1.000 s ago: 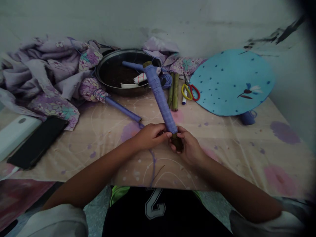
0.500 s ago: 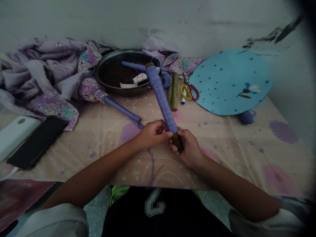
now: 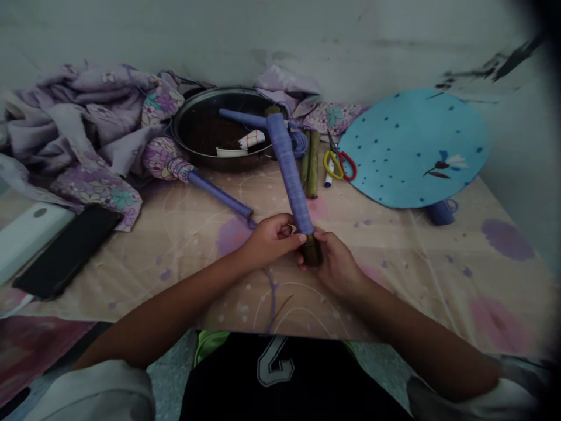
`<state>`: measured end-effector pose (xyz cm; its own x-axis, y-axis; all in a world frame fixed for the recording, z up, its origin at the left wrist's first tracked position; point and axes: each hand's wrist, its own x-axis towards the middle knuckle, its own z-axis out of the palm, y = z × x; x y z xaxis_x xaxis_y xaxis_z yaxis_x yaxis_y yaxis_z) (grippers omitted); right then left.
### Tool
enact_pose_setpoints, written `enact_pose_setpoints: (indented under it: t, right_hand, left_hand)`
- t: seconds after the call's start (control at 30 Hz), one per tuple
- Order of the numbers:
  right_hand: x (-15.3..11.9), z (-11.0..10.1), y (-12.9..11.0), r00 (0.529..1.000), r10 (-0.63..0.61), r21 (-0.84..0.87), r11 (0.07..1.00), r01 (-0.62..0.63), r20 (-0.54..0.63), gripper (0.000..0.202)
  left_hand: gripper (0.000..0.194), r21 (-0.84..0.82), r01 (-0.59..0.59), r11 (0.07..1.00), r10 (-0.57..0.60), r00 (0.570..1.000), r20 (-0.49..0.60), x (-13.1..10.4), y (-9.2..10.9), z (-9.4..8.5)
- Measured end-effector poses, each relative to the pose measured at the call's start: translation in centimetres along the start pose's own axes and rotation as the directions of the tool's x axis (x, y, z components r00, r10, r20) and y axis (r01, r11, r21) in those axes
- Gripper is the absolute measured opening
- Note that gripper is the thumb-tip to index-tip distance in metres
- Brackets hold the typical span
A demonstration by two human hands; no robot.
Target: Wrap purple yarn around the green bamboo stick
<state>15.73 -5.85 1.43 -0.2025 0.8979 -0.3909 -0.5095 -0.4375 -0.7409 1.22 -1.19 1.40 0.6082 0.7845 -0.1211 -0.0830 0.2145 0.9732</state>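
Note:
A bamboo stick (image 3: 288, 169) wound in purple yarn slants up and away from me, with bare greenish-brown wood at both ends. My right hand (image 3: 335, 263) is closed round its near end. My left hand (image 3: 278, 237) is closed too, its thumb pressed on the stick where the winding stops; what its curled fingers hold is partly hidden. From beneath the left hand a loose purple strand (image 3: 272, 292) runs to the table's front edge. To the left lies a second purple-wound stick (image 3: 221, 193) with a floral cloth-covered head (image 3: 161, 158).
Behind stands a dark pan (image 3: 197, 131) holding brown material, a white piece and another purple stick. Right of it are a yarn ball (image 3: 298, 144), bare sticks (image 3: 312, 166), scissors (image 3: 340, 165), a marker and a blue oval mat (image 3: 412, 152). Cloth (image 3: 96, 117) and a phone (image 3: 65, 251) lie left.
The stick has turned slightly more upright, its near end shifting a little left in my right hand. The left hand keeps nearly the same place and grip.

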Motion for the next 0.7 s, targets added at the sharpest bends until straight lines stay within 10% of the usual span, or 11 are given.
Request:
enact_pose_setpoints:
  t: [0.3,0.7]
  right_hand:
    - [-0.5,0.4,-0.2,0.999,0.032,0.005,0.999,-0.033,0.038,0.019]
    - [0.2,-0.7,-0.7,0.986,0.017,0.089,0.996,-0.032,0.166,0.026]
  left_hand:
    - [0.026,0.132,-0.043,0.99,0.045,0.999,-0.011,-0.2,0.3,-0.3]
    - [0.034,-0.152,-0.076,0.985,0.067,0.996,-0.065,-0.6,-0.1,0.7]
